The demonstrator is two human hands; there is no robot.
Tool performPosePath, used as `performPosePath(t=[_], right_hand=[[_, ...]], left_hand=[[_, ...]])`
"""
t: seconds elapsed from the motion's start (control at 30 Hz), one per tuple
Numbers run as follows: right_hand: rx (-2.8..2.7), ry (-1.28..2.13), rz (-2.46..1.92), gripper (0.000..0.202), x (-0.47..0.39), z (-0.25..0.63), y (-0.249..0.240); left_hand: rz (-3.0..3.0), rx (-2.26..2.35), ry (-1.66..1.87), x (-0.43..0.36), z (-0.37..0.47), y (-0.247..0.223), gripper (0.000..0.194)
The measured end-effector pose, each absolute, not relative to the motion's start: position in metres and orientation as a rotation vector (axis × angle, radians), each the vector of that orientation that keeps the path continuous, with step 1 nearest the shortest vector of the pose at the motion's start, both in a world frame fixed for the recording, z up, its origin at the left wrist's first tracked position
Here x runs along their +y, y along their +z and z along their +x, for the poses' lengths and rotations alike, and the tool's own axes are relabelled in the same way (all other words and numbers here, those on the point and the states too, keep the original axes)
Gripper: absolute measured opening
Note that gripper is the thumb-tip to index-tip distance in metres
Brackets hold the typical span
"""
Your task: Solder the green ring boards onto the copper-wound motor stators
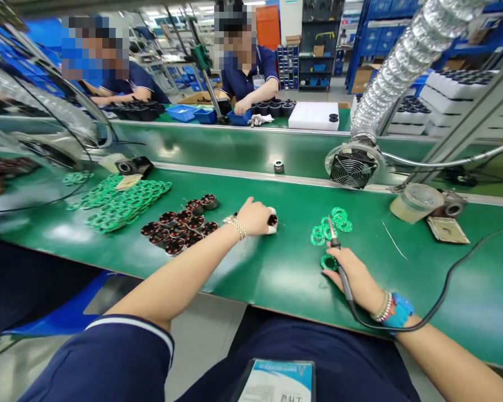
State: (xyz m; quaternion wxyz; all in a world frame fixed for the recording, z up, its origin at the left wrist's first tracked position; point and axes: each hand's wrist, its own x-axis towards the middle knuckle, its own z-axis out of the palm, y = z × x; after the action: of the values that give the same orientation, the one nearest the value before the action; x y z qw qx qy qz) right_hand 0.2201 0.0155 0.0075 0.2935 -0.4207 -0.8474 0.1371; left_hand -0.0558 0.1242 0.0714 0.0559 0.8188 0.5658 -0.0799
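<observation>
My left hand (255, 218) is closed around a small copper-wound motor stator (272, 220), with white coverings on the fingertips. Just left of it stand several more wound stators (179, 230) in a close group. My right hand (357, 279) grips a soldering iron (344, 282), its tip pointing away from me over the bench. A green ring-shaped circuit board (327, 262) sits at the fingers of that hand; whether they pinch it or only touch it I cannot tell. Beyond the iron's tip lie several loose green rings (339, 215).
A large stack of green ring boards (121, 206) covers the left bench. One stator (279, 167) stands on the back ledge near a fan (352, 169) with a duct. Solder wire (394, 240), a plastic tub (416, 202) and a sponge tray (447, 230) are at right. Co-workers sit opposite and left.
</observation>
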Motion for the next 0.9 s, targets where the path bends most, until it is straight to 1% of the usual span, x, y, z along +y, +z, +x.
performPosePath(t=[0.1, 0.2, 0.33, 0.37, 0.4, 0.43, 0.53, 0.6, 0.7, 0.8, 0.9], right_hand=[[-2.278, 0.384, -1.171, 0.036, -0.011, 0.214, 0.009], [-2.156, 0.404, -1.200, 0.032, -0.028, 0.208, 0.011], [-1.930, 0.587, -1.233, 0.021, -0.037, 0.198, 0.016], [-1.889, 0.639, -1.232, 0.021, -0.038, 0.196, 0.017], [-1.856, 0.683, -1.226, 0.021, -0.038, 0.194, 0.017], [-1.829, 0.721, -1.225, 0.022, -0.038, 0.192, 0.017], [-1.763, 0.796, -1.240, 0.023, -0.034, 0.189, 0.016], [-1.713, 0.822, -1.259, 0.024, -0.032, 0.188, 0.017], [-1.639, 0.859, -1.292, 0.025, -0.031, 0.188, 0.018], [-1.590, 0.910, -1.295, 0.026, -0.033, 0.189, 0.018], [-1.672, 0.812, -1.239, 0.024, -0.037, 0.190, 0.014]], left_hand=[[2.675, 1.369, -0.043, 0.072, -0.025, 0.064, 0.038], [2.670, 1.292, 0.135, 0.022, -0.008, 0.055, 0.046], [2.484, 1.315, 0.351, -0.008, -0.010, 0.039, 0.074], [2.437, 1.301, 0.396, -0.009, -0.012, 0.034, 0.078], [2.394, 1.274, 0.442, -0.009, -0.015, 0.029, 0.077], [2.353, 1.237, 0.487, -0.008, -0.016, 0.025, 0.073], [2.220, 1.152, 0.589, -0.005, -0.017, 0.017, 0.052], [2.107, 1.135, 0.629, -0.007, -0.013, 0.017, 0.045], [1.997, 1.144, 0.703, -0.017, -0.006, 0.022, 0.044], [2.097, 1.161, 0.786, -0.029, 0.000, 0.028, 0.041], [2.234, 1.198, 0.802, -0.037, 0.004, 0.031, 0.039]])
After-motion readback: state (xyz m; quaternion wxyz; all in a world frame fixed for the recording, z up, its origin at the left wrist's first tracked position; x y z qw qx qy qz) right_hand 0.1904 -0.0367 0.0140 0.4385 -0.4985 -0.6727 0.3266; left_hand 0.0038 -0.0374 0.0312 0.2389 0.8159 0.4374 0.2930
